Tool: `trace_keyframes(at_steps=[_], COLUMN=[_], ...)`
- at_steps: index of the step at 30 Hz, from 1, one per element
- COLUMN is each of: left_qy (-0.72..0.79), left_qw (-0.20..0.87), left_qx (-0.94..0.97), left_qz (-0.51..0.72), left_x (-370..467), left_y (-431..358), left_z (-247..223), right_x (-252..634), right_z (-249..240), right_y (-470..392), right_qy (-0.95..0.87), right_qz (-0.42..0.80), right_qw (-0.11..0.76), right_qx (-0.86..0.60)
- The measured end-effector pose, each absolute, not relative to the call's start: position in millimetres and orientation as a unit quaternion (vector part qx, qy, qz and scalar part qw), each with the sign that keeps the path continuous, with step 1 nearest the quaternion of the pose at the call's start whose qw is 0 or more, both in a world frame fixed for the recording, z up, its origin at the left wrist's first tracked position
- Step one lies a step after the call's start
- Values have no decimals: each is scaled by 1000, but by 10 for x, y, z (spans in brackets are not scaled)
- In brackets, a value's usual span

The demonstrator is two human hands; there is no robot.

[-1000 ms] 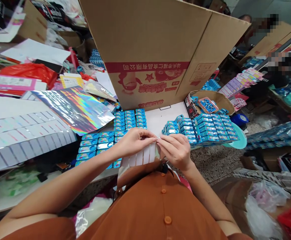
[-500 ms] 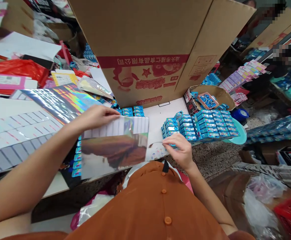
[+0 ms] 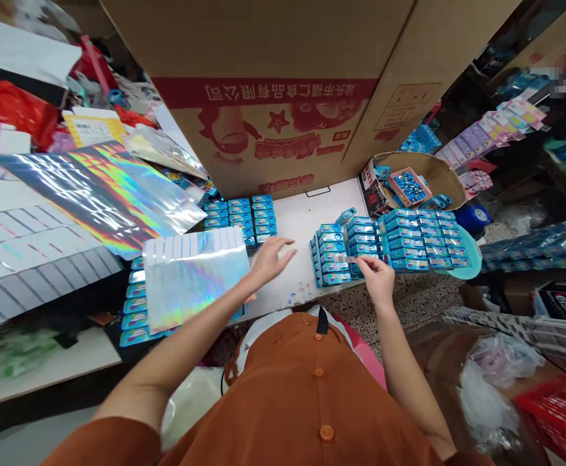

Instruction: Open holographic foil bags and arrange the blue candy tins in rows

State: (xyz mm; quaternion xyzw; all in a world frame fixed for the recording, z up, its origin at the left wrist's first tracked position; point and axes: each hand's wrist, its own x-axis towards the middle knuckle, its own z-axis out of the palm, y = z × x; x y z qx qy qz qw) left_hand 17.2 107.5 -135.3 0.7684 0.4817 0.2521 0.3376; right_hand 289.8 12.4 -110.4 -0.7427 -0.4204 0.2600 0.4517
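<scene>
Between the thumb and finger of my right hand (image 3: 379, 279) I pinch a thin, clear strip (image 3: 345, 259); it points to my left, in front of the near stack of blue boxes (image 3: 332, 254). Whether it touches them, I cannot tell. The pinch is only at one end, so the strip could bend, or catch a wrong box if it is sticky. My left hand (image 3: 267, 260) holds nothing, its fingers spread above the white table (image 3: 290, 278). Near my left forearm, the shiny sheet (image 3: 190, 278) lies over other blue boxes (image 3: 135, 305); a careless pull of the arm could drag it. The near stack stands close to the table's edge, so a knock from my right knuckles might topple it. Beyond rises the tall carton (image 3: 273, 58).
</scene>
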Motion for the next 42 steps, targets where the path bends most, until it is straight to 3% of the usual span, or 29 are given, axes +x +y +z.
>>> trace_keyframes(at_steps=[4,10,16,21,28,42], left_qy=[500,497,529,578,620,632], left_qw=[584,656,641,590,510,460], left_qx=[550,475,469,496,552,593], left_qz=[327,312,299,268,226,194], left_x=[1074,1646,1754,1848,1927,1898], left_y=[1030,1148,1291,1379,1430,1424], left_z=[-1651,-1929,-2066,-2150,-2193,-2193], right_x=[3050,3281,3466,3549,3538,3527], right_z=[-1292,-1590,-1936,-2110,-2123,-2079], right_y=[310,584,773,875,992,1020], right_qy=[-395,-377,-365,-383,-418,-443], right_qz=[296,323,352,346,304,306], right_qw=[454,455,421,343,233,160], right_qx=[-742,-740,-752,-785,-824,-827])
